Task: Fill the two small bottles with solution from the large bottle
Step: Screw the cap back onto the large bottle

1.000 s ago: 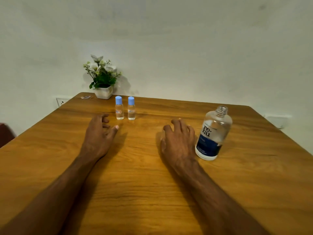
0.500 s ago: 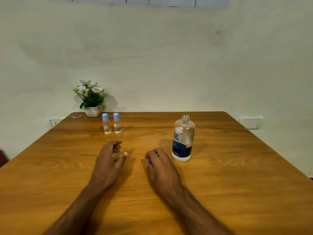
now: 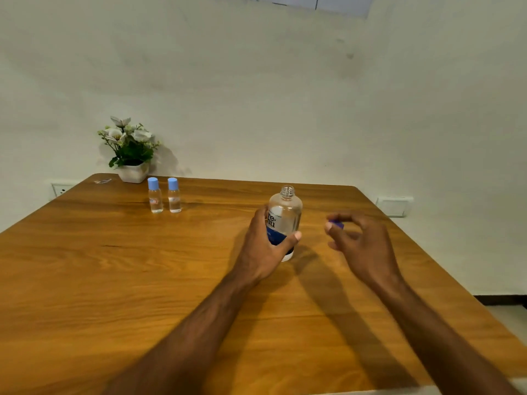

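Hands now off table (image 3: 142,280): left hand (image 3: 266,246) has moved to grip uncapped large bottle (image 3: 285,216); right hand (image 3: 359,240) pinches its blue cap (image 3: 336,223) just right of it. Small bottles (image 3: 164,195), far left of it, still capped, need opening before pouring.

clear: bare table (image 3: 119,280) left, front | obstacles: two small bottles (image 3: 164,195), flower pot (image 3: 132,173) far-left

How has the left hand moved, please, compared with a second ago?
Yes. The left hand, then flat on the table near the small bottles, has gone right and now grips the large bottle.
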